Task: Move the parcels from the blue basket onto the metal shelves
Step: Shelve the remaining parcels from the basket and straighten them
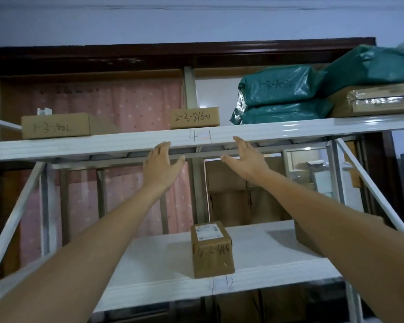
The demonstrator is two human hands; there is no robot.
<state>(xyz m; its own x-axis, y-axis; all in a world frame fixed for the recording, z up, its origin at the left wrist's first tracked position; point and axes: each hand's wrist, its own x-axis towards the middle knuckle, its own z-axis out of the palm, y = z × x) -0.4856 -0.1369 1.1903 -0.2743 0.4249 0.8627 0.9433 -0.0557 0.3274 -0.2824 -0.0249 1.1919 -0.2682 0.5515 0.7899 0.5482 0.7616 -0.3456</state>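
Note:
I face white metal shelves. On the upper shelf (126, 145) stand a small cardboard box marked 2-3-8160 (194, 117), a wider cardboard box (56, 125) at the left, and green plastic parcels (282, 99) at the right. My left hand (162, 165) and my right hand (247, 158) are both raised just below the front edge of that shelf, under the small box, fingers spread and holding nothing. Another cardboard parcel (211, 249) stands on the lower shelf (154, 264) between my forearms. The blue basket is out of view.
A taped brown box (380, 99) lies at the upper right under a green parcel. Diagonal shelf braces (16, 215) run down both sides. Large cardboard boxes (238, 197) stand behind the lower shelf, and a pink curtain (126, 106) hangs behind the rack.

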